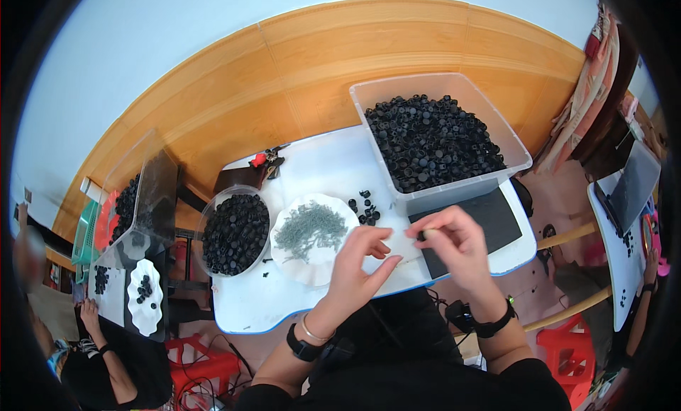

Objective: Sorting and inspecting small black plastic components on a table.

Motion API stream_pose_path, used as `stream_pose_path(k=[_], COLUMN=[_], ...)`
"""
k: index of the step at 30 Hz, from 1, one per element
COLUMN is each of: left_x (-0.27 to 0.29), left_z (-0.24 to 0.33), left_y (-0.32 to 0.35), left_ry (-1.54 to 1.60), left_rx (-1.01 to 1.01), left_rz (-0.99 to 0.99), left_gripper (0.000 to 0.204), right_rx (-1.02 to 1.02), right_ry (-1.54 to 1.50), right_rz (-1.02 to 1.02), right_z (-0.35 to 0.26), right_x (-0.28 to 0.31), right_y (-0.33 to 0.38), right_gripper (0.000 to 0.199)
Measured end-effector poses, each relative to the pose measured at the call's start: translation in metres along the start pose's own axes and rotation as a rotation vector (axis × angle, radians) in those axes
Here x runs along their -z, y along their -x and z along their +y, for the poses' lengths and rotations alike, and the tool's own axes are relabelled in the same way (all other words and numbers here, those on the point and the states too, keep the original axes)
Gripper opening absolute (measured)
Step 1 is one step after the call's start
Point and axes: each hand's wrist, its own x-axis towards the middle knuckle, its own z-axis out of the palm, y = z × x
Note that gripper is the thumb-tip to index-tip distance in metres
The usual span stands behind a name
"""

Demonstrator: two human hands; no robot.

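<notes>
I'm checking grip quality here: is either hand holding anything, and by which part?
The right hand pinches a small dark part between thumb and forefinger, gripped at its sides. The left hand has fingers curled next to it; whether it holds anything cannot be told.

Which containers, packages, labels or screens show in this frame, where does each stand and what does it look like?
Clear plastic bin: table's far right, rectangular, full of small black parts.
Round clear bowl: table's left, holding black parts.
White paper plate: table's middle, a heap of grey pins.
Second clear bin: neighbouring table, left, black parts inside.
No labels or screens clearly visible.
</notes>
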Motion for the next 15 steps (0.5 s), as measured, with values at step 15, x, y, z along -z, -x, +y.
stream_pose_path(k=[15], left_x=[-0.080], left_z=[-0.074], left_y=[-0.037], left_ry=[-0.655], left_rx=[-0.182], left_rz=[-0.442], left_gripper=[0.021], right_rx=[0.078], right_ry=[0.134], right_rz=[0.086], right_z=[-0.028], right_x=[0.035], right_y=[0.016], right_gripper=[0.012])
